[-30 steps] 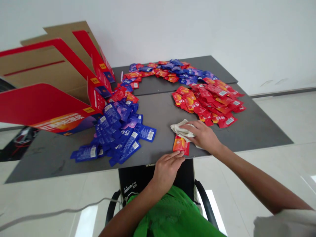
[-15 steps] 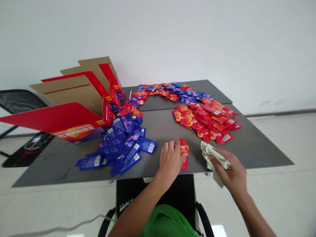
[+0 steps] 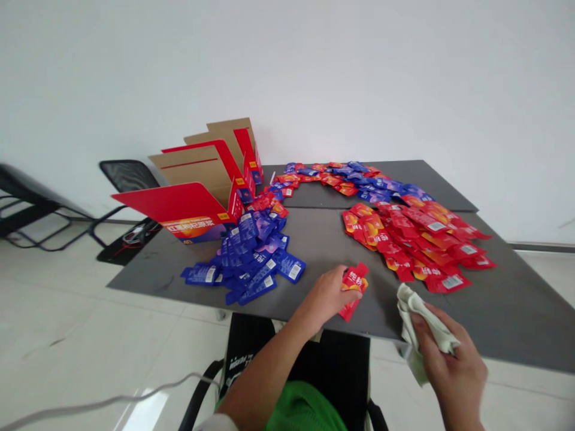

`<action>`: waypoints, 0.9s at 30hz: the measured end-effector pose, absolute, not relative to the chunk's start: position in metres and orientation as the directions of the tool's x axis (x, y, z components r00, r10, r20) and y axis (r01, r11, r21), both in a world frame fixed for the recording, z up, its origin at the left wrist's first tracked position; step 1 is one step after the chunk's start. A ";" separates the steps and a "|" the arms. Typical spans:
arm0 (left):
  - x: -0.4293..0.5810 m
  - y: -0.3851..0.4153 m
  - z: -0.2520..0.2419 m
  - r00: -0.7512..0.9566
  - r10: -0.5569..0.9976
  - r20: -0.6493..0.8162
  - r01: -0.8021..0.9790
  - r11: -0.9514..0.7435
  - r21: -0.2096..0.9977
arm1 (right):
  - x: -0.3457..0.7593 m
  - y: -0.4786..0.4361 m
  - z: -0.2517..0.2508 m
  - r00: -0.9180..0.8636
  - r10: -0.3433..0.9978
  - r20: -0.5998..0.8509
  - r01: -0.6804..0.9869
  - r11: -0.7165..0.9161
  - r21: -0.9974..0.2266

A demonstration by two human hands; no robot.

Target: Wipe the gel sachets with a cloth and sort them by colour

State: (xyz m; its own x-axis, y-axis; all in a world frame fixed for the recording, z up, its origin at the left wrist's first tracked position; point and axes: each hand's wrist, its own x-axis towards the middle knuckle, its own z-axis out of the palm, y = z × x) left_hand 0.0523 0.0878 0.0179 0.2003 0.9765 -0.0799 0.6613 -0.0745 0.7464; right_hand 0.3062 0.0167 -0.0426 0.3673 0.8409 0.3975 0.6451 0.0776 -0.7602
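Observation:
At the table's near edge, my left hand (image 3: 329, 294) has its fingers closed on a red sachet (image 3: 356, 280) with orange print. My right hand (image 3: 453, 353) grips a folded whitish cloth (image 3: 415, 314) just off the front edge, to the right of that sachet. A heap of red sachets (image 3: 404, 236) lies beyond the cloth, on the right half of the table. Left of my left hand is a pile of blue sachets (image 3: 256, 257), with white barcode labels showing on several.
Red printed cardboard boxes (image 3: 193, 203) with raised flaps stand along the table's left side. A curved band of mixed red and blue sachets (image 3: 332, 173) runs across the back of the grey table (image 3: 314, 233). A black chair (image 3: 128, 173) is at the left.
The view has swung left, so the table things appear farther right. The red sachet now tilts in my left hand, where it stood straighter before. My right hand still holds the cloth.

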 end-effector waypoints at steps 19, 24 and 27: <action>-0.084 0.058 0.028 -0.461 0.881 -0.101 -0.088 0.068 0.994 | 0.307 0.013 -0.034 0.397 0.882 0.253 0.578 -0.026 -0.816; -0.084 0.055 0.021 -0.439 0.886 -0.152 -0.124 0.108 0.986 | 0.309 0.013 -0.032 0.354 0.892 0.281 0.614 0.005 -0.789; -0.078 0.057 0.020 -0.417 0.892 -0.177 -0.100 0.149 0.984 | 0.313 0.016 -0.036 0.323 0.887 0.329 0.635 0.055 -0.771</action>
State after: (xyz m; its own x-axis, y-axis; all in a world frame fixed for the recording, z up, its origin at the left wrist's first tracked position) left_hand -0.0781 0.0565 0.0200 -0.4167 0.8916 -0.1774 -0.0997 0.1491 0.9838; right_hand 0.3127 0.0159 -0.0363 0.3230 0.8874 0.3290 0.6348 0.0547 -0.7707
